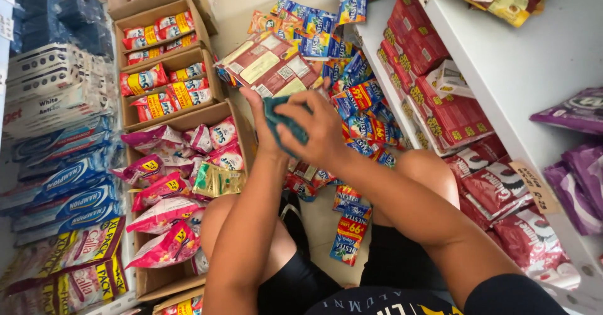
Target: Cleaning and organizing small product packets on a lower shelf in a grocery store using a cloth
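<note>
While crouched over floor: right hand (pixel 317 130) fingers clamped on teal cloth (pixel 282 123), left hand (pixel 264 111) gripping red-brown packet stack (pixel 267 67). Adjacent cardboard box (pixel 235 111) holding pink snack packets (pixel 166 211).

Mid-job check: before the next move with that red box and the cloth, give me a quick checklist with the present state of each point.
1. Left hand has hold of the red box: ok, fingers at its lower edge.
2. Right hand grips the teal cloth: ok, cloth bunched between both hands.
3. Cloth touching the box: cannot tell, it sits just below the box's edge.
4. Floor in front clear: not ok, blue sachets lie scattered past the hands.
5. White shelf on the right has bare space: ok, upper board is partly bare.
6. Cardboard box of pink packets clear of the left elbow: ok, apart.
</note>
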